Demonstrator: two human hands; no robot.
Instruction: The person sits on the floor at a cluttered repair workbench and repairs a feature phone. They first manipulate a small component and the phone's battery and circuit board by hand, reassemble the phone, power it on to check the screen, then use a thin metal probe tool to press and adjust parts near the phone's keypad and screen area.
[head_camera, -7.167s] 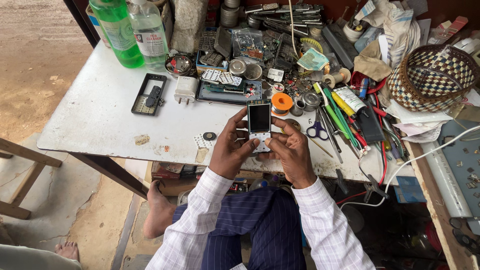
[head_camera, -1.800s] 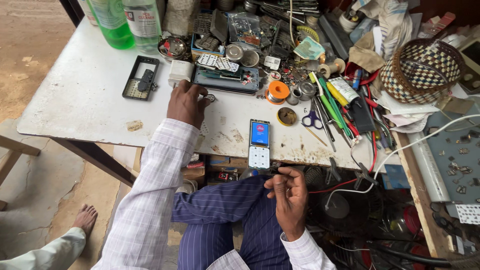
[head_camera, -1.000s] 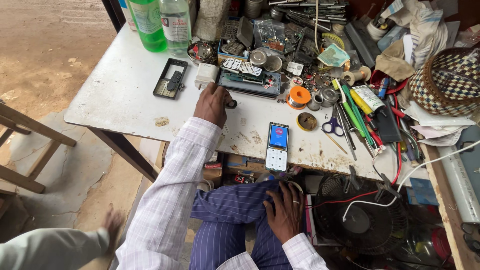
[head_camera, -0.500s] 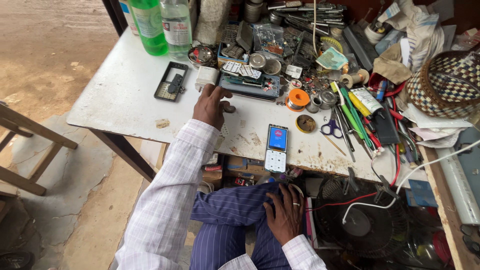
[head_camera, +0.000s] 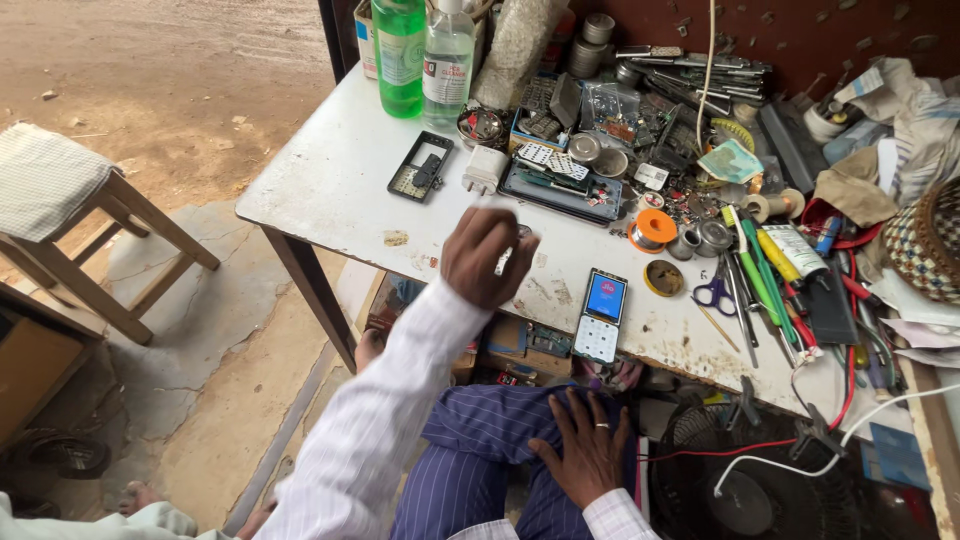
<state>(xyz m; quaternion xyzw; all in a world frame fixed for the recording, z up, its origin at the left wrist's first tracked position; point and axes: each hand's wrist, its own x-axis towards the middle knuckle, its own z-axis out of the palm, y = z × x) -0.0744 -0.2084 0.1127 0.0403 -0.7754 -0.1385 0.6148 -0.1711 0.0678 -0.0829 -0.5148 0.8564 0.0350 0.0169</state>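
My left hand hovers over the white table, fingers curled, with a small pale part showing between them. A keypad phone with a lit blue screen lies flat near the table's front edge, to the right of that hand and apart from it. My right hand, a ring on one finger, rests flat and spread on my striped trouser leg below the table edge, holding nothing.
A black phone frame and a white charger lie behind my left hand. Green and clear bottles stand at the back. Orange spool, scissors and tools crowd the right. A wooden stool stands left.
My left hand has pulled back from beside the charger toward the table's front and lifted, fingers now curled. The right hand stays on my thigh; the phone has not moved.
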